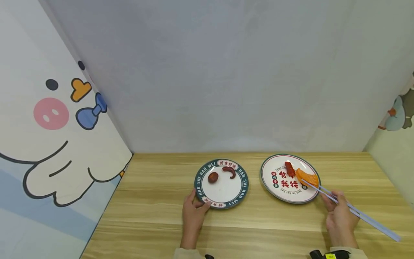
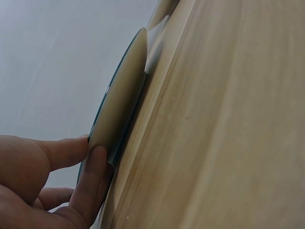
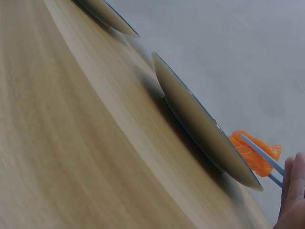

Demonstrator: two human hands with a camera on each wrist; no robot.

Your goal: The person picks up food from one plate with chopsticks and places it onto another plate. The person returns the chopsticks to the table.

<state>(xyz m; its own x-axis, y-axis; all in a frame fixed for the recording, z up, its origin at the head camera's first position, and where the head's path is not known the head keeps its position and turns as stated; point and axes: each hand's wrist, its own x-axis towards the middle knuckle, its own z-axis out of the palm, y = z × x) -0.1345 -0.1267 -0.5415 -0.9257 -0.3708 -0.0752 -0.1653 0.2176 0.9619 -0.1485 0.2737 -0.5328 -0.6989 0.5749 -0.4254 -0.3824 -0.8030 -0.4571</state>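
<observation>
left hand (image 1: 193, 216) clamped on teal-rimmed plate (image 1: 223, 192), pinching edge at plate's 8 o'clock; brown ball-shaped food (image 1: 212, 177) at its 10 o'clock, curved reddish-brown strip (image 1: 229, 168) at 1. right hand (image 1: 342, 217) grips lavender chopsticks (image 1: 380, 225), tips clamped together on salmon slice (image 1: 308, 178) at 3 o'clock of white plate (image 1: 267, 169) with red lettering; dark red chunk (image 1: 289, 169) near same plate's 12 o'clock. both plates on wood-grain table (image 1: 155, 187).

A grey wall (image 1: 226, 75) backs the wood-grain table (image 1: 145, 212); cartoon-printed panel (image 1: 48, 140) at left.
</observation>
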